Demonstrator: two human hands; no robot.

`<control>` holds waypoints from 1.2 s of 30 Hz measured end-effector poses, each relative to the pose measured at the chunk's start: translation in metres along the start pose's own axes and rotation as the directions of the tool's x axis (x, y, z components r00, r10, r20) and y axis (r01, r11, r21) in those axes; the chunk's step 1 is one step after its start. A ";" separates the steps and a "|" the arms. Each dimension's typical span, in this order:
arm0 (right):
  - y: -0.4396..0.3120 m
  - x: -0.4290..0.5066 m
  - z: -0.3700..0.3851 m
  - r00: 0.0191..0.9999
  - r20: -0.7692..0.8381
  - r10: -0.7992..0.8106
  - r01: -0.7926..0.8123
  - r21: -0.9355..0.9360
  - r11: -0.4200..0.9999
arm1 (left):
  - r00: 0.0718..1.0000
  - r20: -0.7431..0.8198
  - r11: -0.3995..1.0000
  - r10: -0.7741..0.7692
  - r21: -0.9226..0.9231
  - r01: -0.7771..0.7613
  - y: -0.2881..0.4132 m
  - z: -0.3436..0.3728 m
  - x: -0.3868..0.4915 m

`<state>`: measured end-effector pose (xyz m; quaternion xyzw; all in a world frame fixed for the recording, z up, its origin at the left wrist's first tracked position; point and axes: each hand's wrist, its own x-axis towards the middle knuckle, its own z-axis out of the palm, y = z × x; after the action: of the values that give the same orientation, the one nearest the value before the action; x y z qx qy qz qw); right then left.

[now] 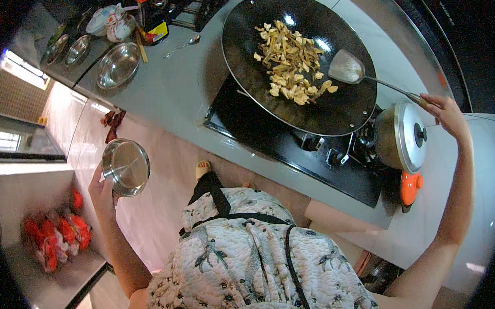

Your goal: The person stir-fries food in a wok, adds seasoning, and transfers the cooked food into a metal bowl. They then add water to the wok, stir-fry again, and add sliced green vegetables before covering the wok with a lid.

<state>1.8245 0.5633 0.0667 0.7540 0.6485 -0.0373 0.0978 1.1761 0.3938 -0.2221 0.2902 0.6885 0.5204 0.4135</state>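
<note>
My left hand (103,192) grips the rim of a round metal bowl (130,168) over the floor, and no food shows inside it. On the right, my right hand (445,110) is closed around the handle of a metal wok spatula (347,67). The spatula's blade is over the right part of a large black wok (265,104), beside the food. Sliced, yellow-brown pieces of food (295,62), possibly mushrooms, lie spread in the wok. Beneath the wok is a black glass gas hob (266,115).
A lidded metal pot (393,139) stands right of the wok, near a small orange lidded pot (410,188). On the counter's left are a metal basin (118,65), a spoon (183,46) and a patterned pot (120,27). Red bags (59,236) sit at the left.
</note>
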 end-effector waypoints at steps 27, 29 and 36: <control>-0.101 -0.003 -0.036 0.893 0.438 0.105 -0.169 0.111 0.979 | 0.884 0.360 0.709 -0.298 0.703 -0.047 -0.063 -0.094 0.136; -0.103 0.006 -0.022 0.947 0.303 -0.103 0.019 0.267 0.964 | 0.906 0.293 0.719 -0.305 0.695 0.017 -0.092 -0.104 0.134; -0.061 -0.015 -0.059 0.971 0.176 0.165 -0.170 0.018 0.985 | 0.920 0.050 0.563 -0.388 0.804 0.193 -0.164 -0.141 0.107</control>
<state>1.7582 0.5687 0.1207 0.8014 0.5708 -0.1054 0.1443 1.0061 0.3677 -0.3907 0.3791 0.8333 0.0545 0.3988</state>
